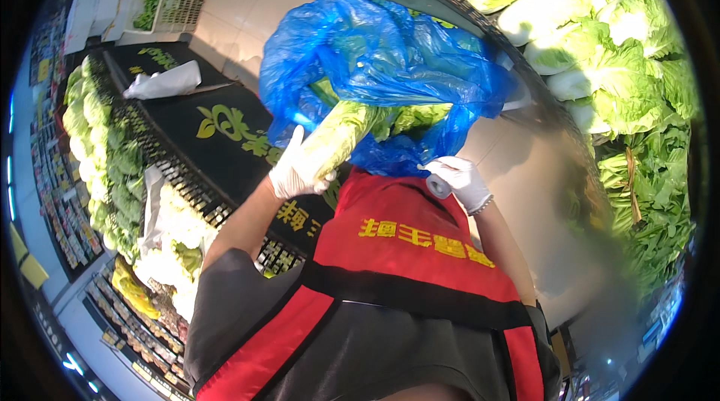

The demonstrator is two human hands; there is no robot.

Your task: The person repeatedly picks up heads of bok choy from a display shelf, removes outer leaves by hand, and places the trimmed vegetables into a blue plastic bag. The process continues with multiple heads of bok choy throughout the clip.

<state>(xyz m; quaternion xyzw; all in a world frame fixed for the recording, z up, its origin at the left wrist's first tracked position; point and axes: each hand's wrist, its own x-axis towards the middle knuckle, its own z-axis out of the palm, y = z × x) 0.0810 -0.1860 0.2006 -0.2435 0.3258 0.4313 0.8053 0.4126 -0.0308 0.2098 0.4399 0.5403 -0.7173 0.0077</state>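
Note:
My left hand point(298, 173), in a white glove, grips the lower end of a long napa cabbage point(343, 136). The cabbage slants up to the right, its upper end at the mouth of a large blue plastic bag point(382, 58). More leafy greens point(419, 119) show inside the bag. My right hand point(458, 179), gloved too, is closed at the bag's near edge with a small grey-white roll point(437, 186) held under its fingers; whether it also pinches the plastic is hard to tell. A red apron point(405, 226) hangs just below the bag.
Napa cabbages point(607, 35) and bundled leafy greens point(647, 193) fill a display on the right. On the left, a vegetable stand point(112, 164) has a black front panel point(225, 119). White plastic point(166, 80) lies on that panel. A white crate point(174, 4) holds greens farther off.

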